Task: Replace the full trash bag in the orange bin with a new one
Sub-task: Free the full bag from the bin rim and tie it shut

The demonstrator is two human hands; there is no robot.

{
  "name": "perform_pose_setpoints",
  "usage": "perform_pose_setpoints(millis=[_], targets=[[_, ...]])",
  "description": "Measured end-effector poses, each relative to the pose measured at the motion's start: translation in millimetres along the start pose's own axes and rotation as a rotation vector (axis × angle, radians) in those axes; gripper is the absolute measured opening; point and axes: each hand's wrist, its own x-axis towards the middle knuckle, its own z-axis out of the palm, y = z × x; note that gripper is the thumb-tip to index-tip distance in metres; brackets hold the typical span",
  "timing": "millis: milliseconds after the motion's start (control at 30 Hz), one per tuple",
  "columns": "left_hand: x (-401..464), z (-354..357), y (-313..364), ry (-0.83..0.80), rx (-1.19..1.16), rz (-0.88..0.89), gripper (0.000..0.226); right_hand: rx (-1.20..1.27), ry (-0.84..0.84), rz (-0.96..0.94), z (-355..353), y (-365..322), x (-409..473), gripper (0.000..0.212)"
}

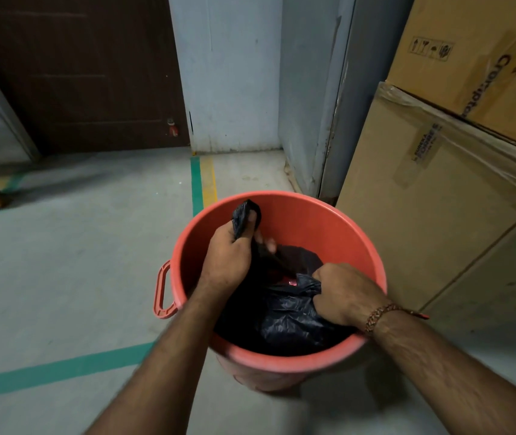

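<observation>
An orange bin point(306, 221) with a side handle stands on the concrete floor in front of me. A black trash bag point(284, 315) lies inside it, with something red showing through its opening. My left hand point(228, 255) is closed on one gathered edge of the bag, lifted near the bin's far rim. Lower down on the near right side, my right hand point(344, 293) grips another bunch of the bag. Both hands are inside the bin. What the bag holds is mostly hidden.
Stacked cardboard boxes point(438, 189) stand close to the bin's right. A grey door frame point(335, 120) and white wall are behind it. A dark brown door point(87, 73) is at the back left. Green and yellow floor lines point(197, 183) run ahead.
</observation>
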Motion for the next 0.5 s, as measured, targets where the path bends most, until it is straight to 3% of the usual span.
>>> perform_pose_setpoints(millis=[133,233,367,433,500], targets=[[3.5,-0.1,-12.0,-0.156,-0.011,-0.139,0.052,0.244,-0.016,0.005,-9.2,9.6,6.1,0.020],[0.1,6.6,-15.4,-0.314,0.125,-0.211,0.054,0.339,0.169,-0.016,-10.8,15.1,11.7,0.024],[-5.3,16.7,-17.5,-0.423,0.445,-0.176,0.061,0.164,0.447,-0.071,2.3,12.2,17.2,0.018],[-6.4,17.9,-18.9,-0.429,0.495,-0.150,0.059,0.372,0.486,-0.047,5.4,4.3,28.2,0.018],[-6.1,17.6,-18.2,-0.418,0.430,-0.163,0.057,0.730,0.458,0.116,4.9,-9.8,43.9,0.019]])
